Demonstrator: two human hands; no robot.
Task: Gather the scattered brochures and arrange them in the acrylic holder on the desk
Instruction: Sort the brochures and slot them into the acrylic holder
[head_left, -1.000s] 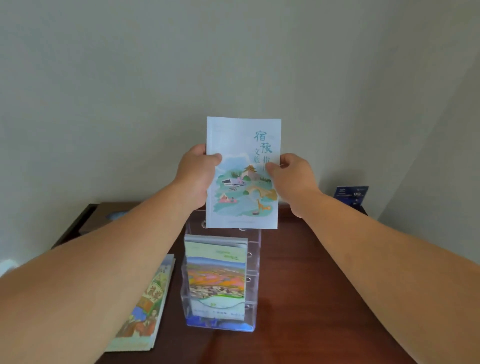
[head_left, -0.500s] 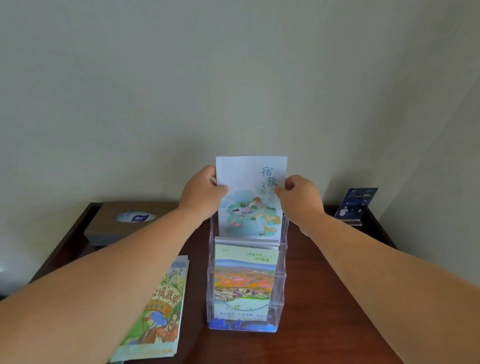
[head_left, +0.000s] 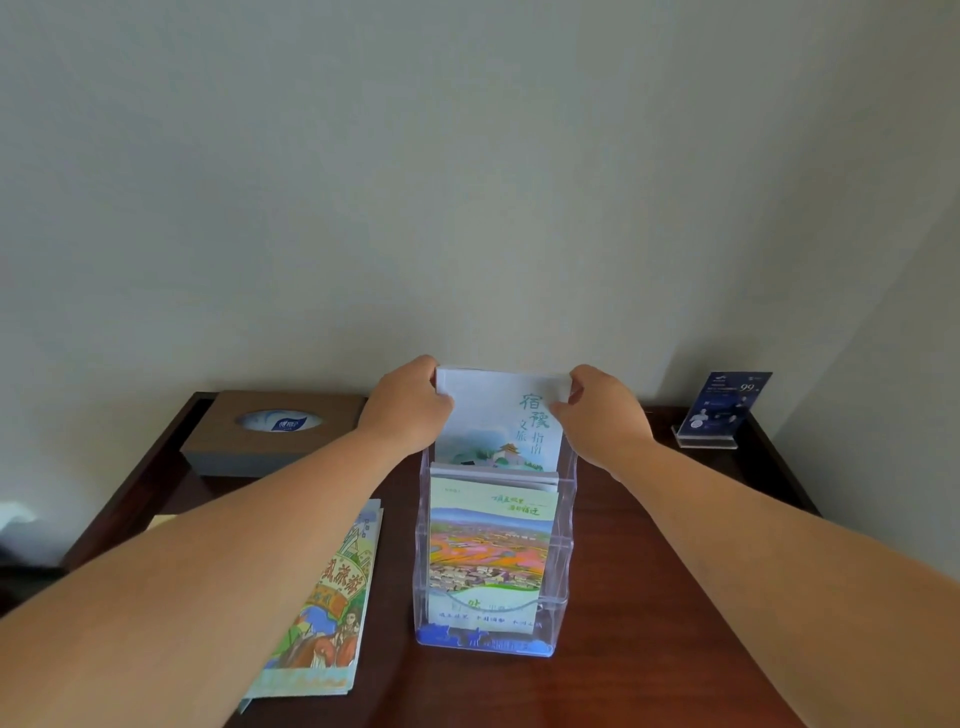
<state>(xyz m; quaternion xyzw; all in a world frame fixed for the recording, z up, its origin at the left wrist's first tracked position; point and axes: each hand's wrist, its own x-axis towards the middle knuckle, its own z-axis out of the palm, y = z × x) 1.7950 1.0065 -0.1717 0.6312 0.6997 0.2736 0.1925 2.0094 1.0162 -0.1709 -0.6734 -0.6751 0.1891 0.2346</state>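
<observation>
Paper with bright cartoon pictures, one loose brochure (head_left: 322, 608) lies flat on the counter (head_left: 649, 597) at 8 o'clock from the acrylic holder (head_left: 563, 551), long side pointing away, nearest the left hand (head_left: 408, 408). Both hands pinch the pale brochure (head_left: 501, 415) standing upright in the holder's back slot, left hand at 9 o'clock, right hand (head_left: 605, 410) at 3 o'clock.

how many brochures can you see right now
3. A pale blue brochure in the holder's back slot, held by both hands; a landscape brochure in front; a cartoon brochure flat on the desk. More may be stacked behind.
</observation>
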